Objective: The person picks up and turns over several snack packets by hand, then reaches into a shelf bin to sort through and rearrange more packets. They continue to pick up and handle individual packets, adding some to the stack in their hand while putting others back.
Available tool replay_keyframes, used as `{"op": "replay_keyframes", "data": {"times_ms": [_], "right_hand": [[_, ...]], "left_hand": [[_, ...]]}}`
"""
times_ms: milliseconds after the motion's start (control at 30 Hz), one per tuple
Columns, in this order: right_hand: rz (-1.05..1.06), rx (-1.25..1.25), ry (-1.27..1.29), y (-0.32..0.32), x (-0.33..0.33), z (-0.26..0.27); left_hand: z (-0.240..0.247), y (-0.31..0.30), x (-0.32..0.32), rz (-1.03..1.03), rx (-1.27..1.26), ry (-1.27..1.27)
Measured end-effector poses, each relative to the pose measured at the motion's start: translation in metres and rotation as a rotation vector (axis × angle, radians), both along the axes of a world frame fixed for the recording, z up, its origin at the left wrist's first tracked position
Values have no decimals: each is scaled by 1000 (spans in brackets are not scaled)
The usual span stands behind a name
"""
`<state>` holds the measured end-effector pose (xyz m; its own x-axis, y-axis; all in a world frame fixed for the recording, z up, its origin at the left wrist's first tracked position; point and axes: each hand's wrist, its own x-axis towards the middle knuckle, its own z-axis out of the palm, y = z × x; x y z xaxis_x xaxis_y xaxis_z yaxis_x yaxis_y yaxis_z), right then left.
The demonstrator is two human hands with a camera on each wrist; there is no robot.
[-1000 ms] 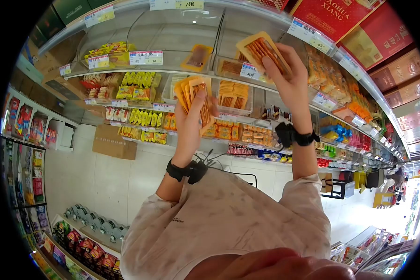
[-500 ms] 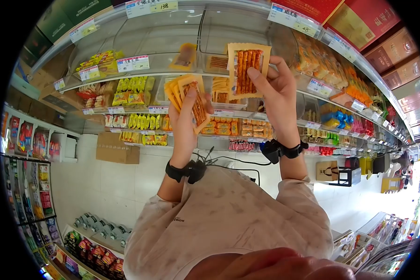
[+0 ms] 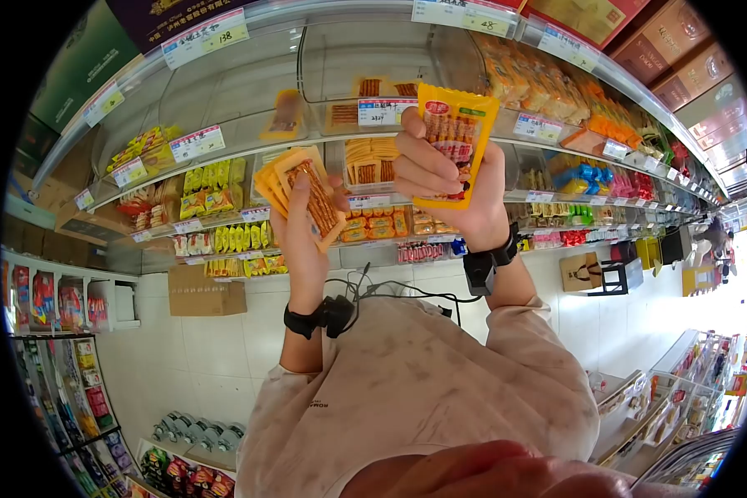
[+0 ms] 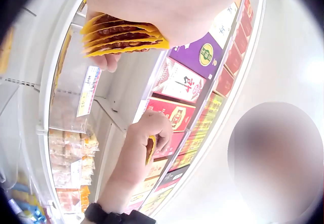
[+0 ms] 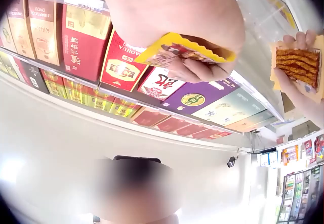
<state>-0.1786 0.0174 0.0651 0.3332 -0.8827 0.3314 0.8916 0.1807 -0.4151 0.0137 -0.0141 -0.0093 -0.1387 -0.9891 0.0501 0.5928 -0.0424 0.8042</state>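
In the head view my left hand point(image 3: 305, 241) grips a fanned stack of flat snack packets point(image 3: 319, 195), thumb across the front one. Reddish-brown sticks show through that packet's window. Edge-on in the left wrist view, the stack point(image 4: 124, 38) shows several yellow-rimmed layers. My right hand point(image 3: 473, 199) holds up a single yellow snack packet point(image 3: 461, 124), its printed face toward the head camera and fingers curled over its left side. The two hands are apart, in front of the shelves. Behind them, a few similar packets point(image 3: 369, 86) lie in an upper shelf bin.
A lone packet point(image 3: 285, 116) lies in the neighbouring bin. Price tags point(image 3: 197, 144) line the shelf edges point(image 3: 249, 149). Lower shelves hold yellow-green snack bags point(image 3: 203, 199). Gift boxes point(image 3: 656, 37) stand on top, a cardboard box point(image 3: 207, 290) sits on the floor, and cables point(image 3: 390, 289) hang near my waist.
My right hand has lowered its packet from beside the upper bin and turned it from the windowed side to the yellow printed side. The left hand keeps its stack; the head view has shifted right.
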Motion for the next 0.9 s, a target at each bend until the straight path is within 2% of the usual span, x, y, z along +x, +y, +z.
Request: {"op": "replay_keyframes", "data": {"times_ms": [133, 233, 333, 433, 533, 600, 633, 667, 733, 767, 900], "right_hand": [[40, -31, -19, 1, 0, -1], [-106, 39, 66, 4, 3, 3], [-9, 20, -42, -3, -6, -7], [-9, -22, -13, -6, -11, -10], [-322, 112, 287, -1, 1, -6], [-549, 21, 610, -4, 16, -14], [-665, -36, 768, -7, 21, -17], [-642, -53, 840, -9, 21, -26], [-656, -160, 978, -15, 29, -40], [-672, -214, 1049, -18, 32, -45], [-974, -314, 1366, -23, 57, -46]], "left_hand": [[1, 1, -1, -10, -13, 4], [0, 0, -1, -12, -13, 0], [-2, 0, -3, -8, 9, 7], [-3, 0, -3, -36, 11, 22], [-2, 1, 2, -94, 37, -15], [-18, 3, 4, -137, -156, 103], [-19, 0, 4, -144, -157, 131], [-20, -2, 4, -150, -159, 159], [-15, -6, 2, -148, 44, 180], [-17, -6, 3, -151, 24, 202], [-18, -2, 3, -177, -74, 249]]}}
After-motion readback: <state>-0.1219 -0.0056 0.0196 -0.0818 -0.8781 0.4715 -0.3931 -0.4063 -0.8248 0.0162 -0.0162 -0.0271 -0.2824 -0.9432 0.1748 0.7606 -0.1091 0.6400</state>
